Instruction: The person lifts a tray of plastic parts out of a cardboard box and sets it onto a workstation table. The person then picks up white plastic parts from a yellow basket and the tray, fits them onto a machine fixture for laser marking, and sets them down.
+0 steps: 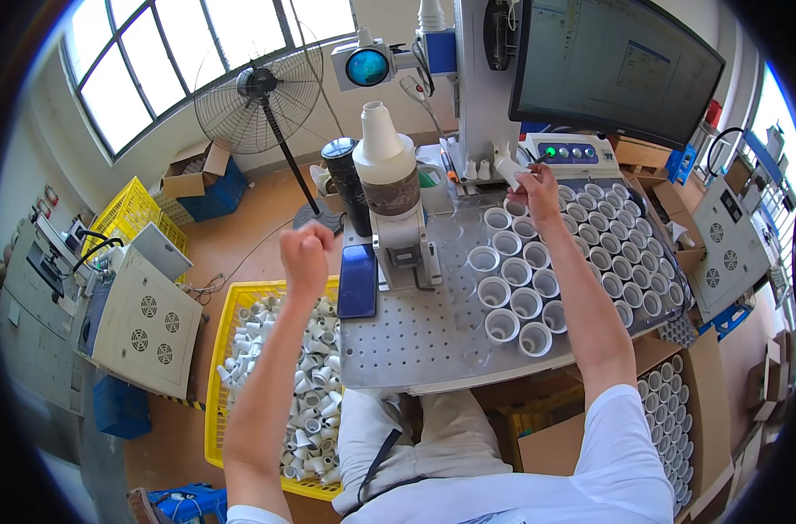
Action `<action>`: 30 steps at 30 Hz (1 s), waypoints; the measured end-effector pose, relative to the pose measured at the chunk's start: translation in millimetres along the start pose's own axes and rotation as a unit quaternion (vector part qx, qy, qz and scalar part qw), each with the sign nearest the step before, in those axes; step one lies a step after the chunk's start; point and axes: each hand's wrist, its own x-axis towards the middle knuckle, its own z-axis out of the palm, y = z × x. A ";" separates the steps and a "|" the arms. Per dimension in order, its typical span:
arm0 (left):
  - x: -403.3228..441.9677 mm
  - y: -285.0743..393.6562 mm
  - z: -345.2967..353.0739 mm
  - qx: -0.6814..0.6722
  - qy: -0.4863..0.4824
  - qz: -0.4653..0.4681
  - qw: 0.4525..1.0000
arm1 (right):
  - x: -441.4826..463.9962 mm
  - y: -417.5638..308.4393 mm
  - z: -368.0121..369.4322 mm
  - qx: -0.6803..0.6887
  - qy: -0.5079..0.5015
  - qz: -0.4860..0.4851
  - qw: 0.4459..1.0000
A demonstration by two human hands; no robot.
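My right hand (538, 190) is closed on a white plastic cup (508, 169) at the back of the perforated metal table (398, 349), just above rows of upright white cups (526, 303). My left hand (307, 253) hangs in the air left of the table, its fingers curled; whether anything is in them is hidden. Between the hands a white cone-shaped piece (380, 140) sits on a dark cylindrical holder (393, 196). A phone (357, 281) lies at the table's left edge, with a black cylinder (347, 183) behind it.
Below my left arm, a yellow crate (216, 393) holds many loose white cups. A monitor (616, 70) and a control box (573, 152) stand at the back right. The laser head (367, 65) overhangs the holder. A cardboard box (704, 384) of cups is at the lower right.
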 end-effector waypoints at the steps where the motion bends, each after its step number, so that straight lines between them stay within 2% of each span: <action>1: 25.3 8.3 0.2 -0.011 0.024 0.019 0.999 | 2.3 -5.8 2.0 0.057 0.004 0.008 0.998; 2: 48.8 17.6 1.0 -0.023 0.049 0.038 0.998 | 2.9 -15.3 5.1 0.088 -0.003 0.005 0.996; 4: 83.4 69.5 9.3 0.002 0.099 -0.009 0.995 | 1.9 -37.9 19.4 0.123 -0.018 -0.007 0.992; 6: 119.5 82.2 29.2 -0.070 0.137 -0.062 0.986 | 4.2 -59.4 35.8 0.168 -0.062 -0.037 0.983; 8: 153.5 83.4 55.1 -0.109 0.097 -0.148 0.978 | -0.5 -89.1 65.9 0.183 -0.072 -0.071 0.978; 9: 149.7 94.4 64.6 -0.111 0.099 -0.148 0.978 | -3.1 -101.7 83.1 0.200 -0.080 -0.105 0.971; 10: 143.9 111.3 72.8 -0.198 0.055 -0.183 0.961 | -3.7 -109.6 99.5 0.197 -0.082 -0.105 0.971; 11: 141.2 120.9 75.8 -0.284 0.012 -0.215 0.935 | -3.6 -116.2 116.1 0.166 -0.105 -0.137 0.971; 12: 144.8 115.6 74.9 -0.306 0.032 -0.167 0.937 | -5.9 -121.7 130.9 0.136 -0.125 -0.167 0.968; 13: 143.0 118.4 67.9 -0.306 0.032 -0.168 0.937 | -14.0 -128.3 145.1 0.136 -0.125 -0.166 0.969; 15: 132.4 125.4 44.3 -0.338 0.096 -0.173 0.920 | -34.3 -135.1 166.8 0.023 -0.166 -0.190 0.967; 16: 126.3 103.1 27.8 -0.121 0.092 -0.046 0.987 | -39.9 -129.5 172.7 0.026 -0.166 -0.187 0.968; 17: 117.8 80.4 8.8 0.104 0.081 0.084 0.988 | -44.6 -122.4 178.5 -0.044 -0.186 -0.203 0.960; 18: 100.9 79.6 -8.3 0.198 0.064 0.073 0.975 | -47.7 -118.0 183.0 -0.114 -0.207 -0.218 0.947; 19: 83.3 80.3 -25.2 0.290 0.045 0.060 0.954 | -50.1 -116.1 184.9 -0.112 -0.209 -0.216 0.947; 21: 65.9 30.2 -57.0 0.208 0.001 0.030 0.978 | -53.3 -114.6 184.2 -0.134 -0.184 -0.200 0.953; 23: 30.6 -0.7 -77.1 0.383 0.050 0.056 0.921 | -46.3 -107.5 178.8 -0.107 -0.202 -0.208 0.951; 25: -1.0 -22.9 -98.2 0.386 0.048 -0.012 0.921 | -35.1 -103.4 154.0 -0.086 -0.204 -0.210 0.952; 28: -50.7 -101.1 -145.3 0.421 0.051 -0.054 0.904 | -12.3 -98.7 90.4 -0.098 -0.172 -0.186 0.962; 29: -65.1 -128.2 -161.3 0.422 0.057 -0.068 0.902 | -2.3 -85.5 69.9 -0.275 -0.186 -0.181 0.926; 30: -78.8 -165.1 -178.0 0.419 0.054 -0.067 0.904 | 3.1 -75.5 55.1 -0.441 -0.195 -0.170 0.860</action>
